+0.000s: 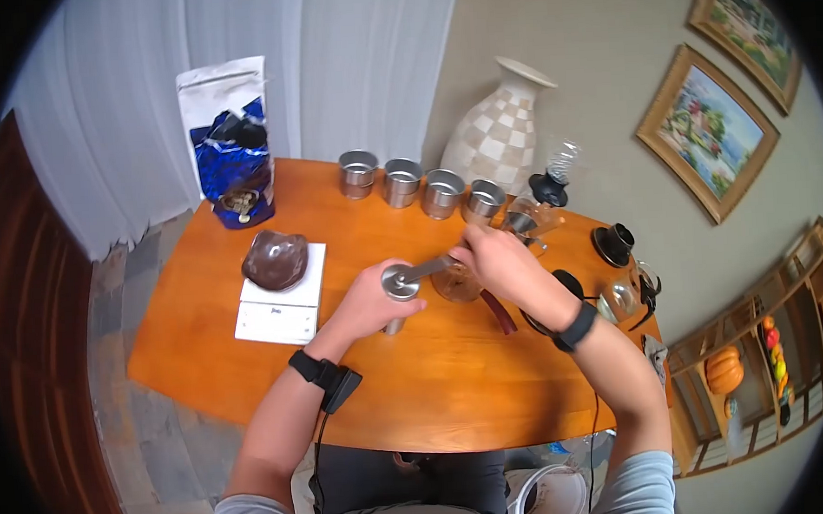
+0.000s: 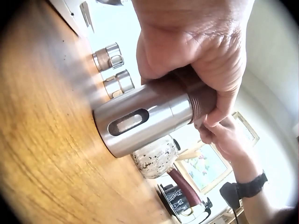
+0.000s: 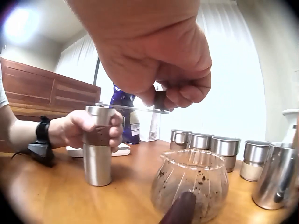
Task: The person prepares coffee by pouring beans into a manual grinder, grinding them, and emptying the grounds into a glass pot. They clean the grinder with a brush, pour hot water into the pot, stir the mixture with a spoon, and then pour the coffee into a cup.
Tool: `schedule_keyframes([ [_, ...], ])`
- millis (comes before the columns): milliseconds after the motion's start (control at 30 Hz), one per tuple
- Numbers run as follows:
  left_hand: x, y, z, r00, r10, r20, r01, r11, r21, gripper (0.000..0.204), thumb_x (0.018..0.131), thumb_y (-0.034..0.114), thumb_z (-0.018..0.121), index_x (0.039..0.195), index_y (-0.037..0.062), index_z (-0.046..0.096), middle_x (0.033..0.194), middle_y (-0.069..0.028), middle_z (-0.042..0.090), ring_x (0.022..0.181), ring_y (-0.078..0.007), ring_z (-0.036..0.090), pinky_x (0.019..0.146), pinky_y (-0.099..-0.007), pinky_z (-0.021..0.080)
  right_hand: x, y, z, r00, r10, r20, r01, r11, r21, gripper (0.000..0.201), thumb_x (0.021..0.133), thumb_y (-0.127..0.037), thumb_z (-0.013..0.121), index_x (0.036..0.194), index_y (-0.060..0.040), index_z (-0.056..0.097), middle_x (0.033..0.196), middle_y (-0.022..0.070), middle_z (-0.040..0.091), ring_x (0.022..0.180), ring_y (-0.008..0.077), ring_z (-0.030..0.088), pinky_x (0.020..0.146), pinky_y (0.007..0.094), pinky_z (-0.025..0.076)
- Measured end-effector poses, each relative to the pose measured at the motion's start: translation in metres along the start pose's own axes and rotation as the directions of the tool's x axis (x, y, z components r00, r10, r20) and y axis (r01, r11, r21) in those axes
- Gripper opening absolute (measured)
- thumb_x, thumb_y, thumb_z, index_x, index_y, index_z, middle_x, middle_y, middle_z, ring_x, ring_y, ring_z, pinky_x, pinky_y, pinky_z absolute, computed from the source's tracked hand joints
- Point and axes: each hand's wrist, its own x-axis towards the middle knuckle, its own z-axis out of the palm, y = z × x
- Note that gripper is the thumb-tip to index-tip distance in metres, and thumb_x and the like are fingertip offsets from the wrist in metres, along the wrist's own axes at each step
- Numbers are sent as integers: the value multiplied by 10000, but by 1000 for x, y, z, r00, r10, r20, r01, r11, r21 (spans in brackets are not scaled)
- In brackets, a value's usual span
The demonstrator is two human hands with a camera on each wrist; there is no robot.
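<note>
A steel hand coffee grinder point(image 3: 97, 163) with a brown ribbed band stands upright on the wooden table. My left hand point(image 1: 372, 301) grips it round the band, fingers wrapped about the upper body. A small window point(image 2: 128, 122) shows in its lower side. From its top, the flat crank point(image 3: 135, 108) reaches sideways to a dark knob point(image 3: 160, 99). My right hand point(image 1: 500, 262) pinches that knob with curled fingers. Close beside the grinder, below my right hand, sits a glass pot point(image 3: 191, 184) flecked with dark bits, its reddish-brown handle point(image 1: 499, 311) pointing toward me.
Left of the grinder, a brown bowl point(image 1: 277, 261) rests on a white scale point(image 1: 280, 324). Behind it stands a blue and white bag point(image 1: 232, 164). Several steel cups point(image 1: 403, 183) line the back edge near a checkered vase point(image 1: 493, 127). Glassware point(image 1: 618, 297) stands at the right.
</note>
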Motion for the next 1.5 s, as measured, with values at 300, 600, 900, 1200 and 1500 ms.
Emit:
schedule_keyframes([
  [300,3,-7,-1,997,70,-26,-68,997,41,339,719,140,809,969,20,614,839,-30,640,767,-112,590,725,-275,493,-70,-63,-23,941,-337,27,329,932,151,214,872,-211,663,889,-30,550,770,148,591,721,340,623,634,423,500],
  [600,7,-45,6,968,212,-131,-246,906,-345,316,826,135,680,1111,43,578,891,-34,654,856,-171,635,757,-343,510,27,-134,21,782,-608,-141,624,762,174,262,858,-263,665,916,-31,557,817,124,607,786,320,641,690,405,511],
  [900,3,-6,-4,993,117,20,-118,990,78,400,713,182,782,1019,8,591,839,-76,656,783,-188,634,733,-327,505,105,-74,40,954,-270,-132,270,963,-19,260,904,-261,618,946,-16,544,881,199,646,817,389,639,702,474,514],
  [1200,1,-5,-2,995,100,-19,-98,990,102,380,697,225,795,939,20,586,802,-67,647,748,-169,626,706,-305,501,26,-4,11,993,-75,-90,76,997,6,217,924,-217,585,960,-5,559,867,206,647,821,402,635,722,488,500],
  [1500,4,-8,-2,995,75,-71,-76,997,-12,352,690,182,798,953,21,628,820,-89,678,759,-191,651,721,-321,513,-73,-53,-15,953,-301,-30,303,949,90,253,838,-211,700,956,-20,581,800,144,621,720,330,633,631,422,514],
])
